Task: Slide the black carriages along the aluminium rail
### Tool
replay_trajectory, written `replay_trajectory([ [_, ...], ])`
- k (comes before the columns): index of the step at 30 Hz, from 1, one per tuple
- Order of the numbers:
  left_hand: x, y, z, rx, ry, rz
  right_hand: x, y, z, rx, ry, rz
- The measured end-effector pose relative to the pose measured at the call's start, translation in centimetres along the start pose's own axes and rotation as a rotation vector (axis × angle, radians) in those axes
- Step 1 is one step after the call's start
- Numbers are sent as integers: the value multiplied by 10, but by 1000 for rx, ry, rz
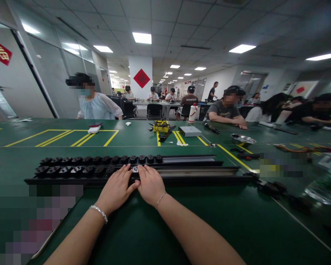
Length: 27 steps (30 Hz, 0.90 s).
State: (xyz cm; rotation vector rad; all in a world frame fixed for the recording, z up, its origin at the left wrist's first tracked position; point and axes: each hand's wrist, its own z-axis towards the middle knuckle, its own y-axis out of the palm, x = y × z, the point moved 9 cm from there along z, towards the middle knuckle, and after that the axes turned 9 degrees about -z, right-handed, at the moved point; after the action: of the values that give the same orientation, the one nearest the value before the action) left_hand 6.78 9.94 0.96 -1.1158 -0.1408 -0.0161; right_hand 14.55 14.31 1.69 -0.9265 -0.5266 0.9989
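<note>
Both my hands are on the near long black rail, around one small black module with a silver top seated in its channel. My left hand grips the module from its left side, its fingers together over the rail. From the right, my right hand closes on the same module, with the two thumbs meeting in front. Much of the module is hidden by my fingers. To the left, a row of black socket-like modules fills the channel; on the right the channel is bare. Behind lies a second black rail with similar modules.
The green table has yellow tape lines. Farther back are a yellow box with cables, a grey box, a metal bowl and a bottle. Black parts lie right. Several people sit around.
</note>
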Motion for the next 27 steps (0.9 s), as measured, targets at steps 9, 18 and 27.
replay_trajectory([
  [9,-5,2,1,-11,-10,8,0,-3,-6,-51,32,3],
  [18,-9,5,2,5,9,21,2,-5,-16,-67,65,-52],
  [27,-5,3,-1,93,19,44,2,-6,-16,-75,64,-54],
])
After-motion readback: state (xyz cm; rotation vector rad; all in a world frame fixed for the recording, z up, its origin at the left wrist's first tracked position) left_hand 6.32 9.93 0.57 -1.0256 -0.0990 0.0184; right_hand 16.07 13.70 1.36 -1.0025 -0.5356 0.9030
